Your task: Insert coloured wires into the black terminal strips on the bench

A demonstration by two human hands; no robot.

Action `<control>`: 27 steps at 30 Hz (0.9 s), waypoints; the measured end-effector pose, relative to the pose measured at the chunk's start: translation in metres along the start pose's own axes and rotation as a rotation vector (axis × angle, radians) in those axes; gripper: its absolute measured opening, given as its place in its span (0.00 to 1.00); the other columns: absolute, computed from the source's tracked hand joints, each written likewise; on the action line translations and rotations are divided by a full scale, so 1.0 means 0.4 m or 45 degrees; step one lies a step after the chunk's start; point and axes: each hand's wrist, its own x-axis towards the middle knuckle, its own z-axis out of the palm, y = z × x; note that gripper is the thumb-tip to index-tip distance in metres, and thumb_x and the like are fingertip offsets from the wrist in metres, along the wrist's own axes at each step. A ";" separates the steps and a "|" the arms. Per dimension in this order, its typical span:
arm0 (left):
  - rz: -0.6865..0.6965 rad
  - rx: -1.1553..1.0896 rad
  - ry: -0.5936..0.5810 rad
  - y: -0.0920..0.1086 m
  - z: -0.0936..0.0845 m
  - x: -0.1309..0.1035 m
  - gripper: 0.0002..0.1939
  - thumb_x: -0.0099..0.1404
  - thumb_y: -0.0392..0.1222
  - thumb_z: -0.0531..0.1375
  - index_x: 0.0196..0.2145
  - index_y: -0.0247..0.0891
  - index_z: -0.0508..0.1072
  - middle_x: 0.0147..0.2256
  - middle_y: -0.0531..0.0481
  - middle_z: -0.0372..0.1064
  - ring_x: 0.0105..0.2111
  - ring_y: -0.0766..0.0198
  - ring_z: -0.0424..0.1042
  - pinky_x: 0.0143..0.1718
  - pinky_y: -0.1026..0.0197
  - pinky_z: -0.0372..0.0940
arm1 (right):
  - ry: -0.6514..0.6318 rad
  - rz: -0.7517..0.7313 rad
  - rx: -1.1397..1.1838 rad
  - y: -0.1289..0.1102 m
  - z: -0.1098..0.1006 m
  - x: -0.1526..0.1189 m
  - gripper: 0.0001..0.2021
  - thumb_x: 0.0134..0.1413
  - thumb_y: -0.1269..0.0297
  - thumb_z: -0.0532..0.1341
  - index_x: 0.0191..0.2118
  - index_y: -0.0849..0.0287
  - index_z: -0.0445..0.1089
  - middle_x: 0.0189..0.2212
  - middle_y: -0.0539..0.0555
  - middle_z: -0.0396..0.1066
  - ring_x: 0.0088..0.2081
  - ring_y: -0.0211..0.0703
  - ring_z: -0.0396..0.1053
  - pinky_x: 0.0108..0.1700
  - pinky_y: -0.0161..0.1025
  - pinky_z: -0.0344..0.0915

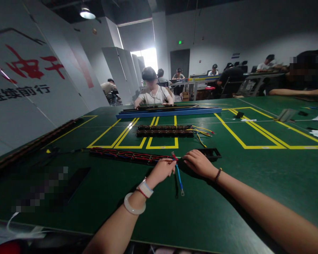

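A long black strip carrying red and dark wires (127,155) lies across the table in front of me. At its right part, my left hand (164,170) is closed, fingertips pinching the wires beside a red cable end with a ring terminal (173,155). A blue cable (179,176) hangs from that spot toward me and ends in a metal ring terminal (182,193). My right hand (198,163) is closed at the black open end frame (214,153); its curled fingers hide what they hold. A short pale green wire shows between both hands.
Farther back lie two wired black strips (164,131) with yellow leads (201,130). Behind them is a long blue tray (169,113); a person (155,93) sits beyond it. A dark flat object (78,181) lies left. Yellow tape (245,145) marks the green table.
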 end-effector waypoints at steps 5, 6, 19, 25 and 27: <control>0.272 0.448 0.562 0.003 -0.017 0.003 0.11 0.64 0.41 0.49 0.28 0.38 0.68 0.30 0.48 0.66 0.34 0.61 0.63 0.39 0.61 0.57 | 0.128 -0.230 0.086 -0.050 -0.017 -0.009 0.08 0.60 0.65 0.52 0.38 0.59 0.67 0.32 0.56 0.67 0.39 0.42 0.63 0.45 0.43 0.61; 0.294 0.541 0.614 0.001 -0.019 0.004 0.10 0.64 0.41 0.49 0.30 0.39 0.68 0.33 0.47 0.67 0.38 0.60 0.63 0.42 0.59 0.56 | 0.123 -0.318 0.086 -0.071 -0.020 -0.006 0.08 0.60 0.64 0.52 0.40 0.59 0.67 0.34 0.56 0.68 0.41 0.43 0.64 0.47 0.43 0.61; 0.205 0.681 0.459 -0.080 -0.017 0.038 0.17 0.67 0.42 0.46 0.46 0.40 0.70 0.51 0.45 0.65 0.56 0.57 0.54 0.58 0.51 0.37 | -0.072 0.003 -0.315 -0.165 -0.005 0.066 0.32 0.52 0.49 0.58 0.53 0.75 0.61 0.51 0.72 0.61 0.55 0.59 0.56 0.58 0.52 0.51; 0.254 0.731 0.452 -0.062 -0.018 0.038 0.17 0.67 0.44 0.45 0.41 0.39 0.72 0.47 0.47 0.69 0.53 0.58 0.60 0.57 0.51 0.41 | -0.234 0.310 -0.180 -0.134 0.005 0.025 0.37 0.45 0.46 0.62 0.54 0.71 0.60 0.50 0.70 0.63 0.54 0.58 0.57 0.55 0.50 0.54; 0.254 0.761 0.457 -0.061 -0.018 0.039 0.17 0.67 0.44 0.45 0.40 0.40 0.72 0.45 0.48 0.70 0.51 0.58 0.61 0.56 0.52 0.44 | -0.297 0.293 -0.140 -0.122 0.005 0.027 0.34 0.45 0.52 0.64 0.54 0.70 0.60 0.51 0.68 0.63 0.54 0.57 0.58 0.57 0.49 0.53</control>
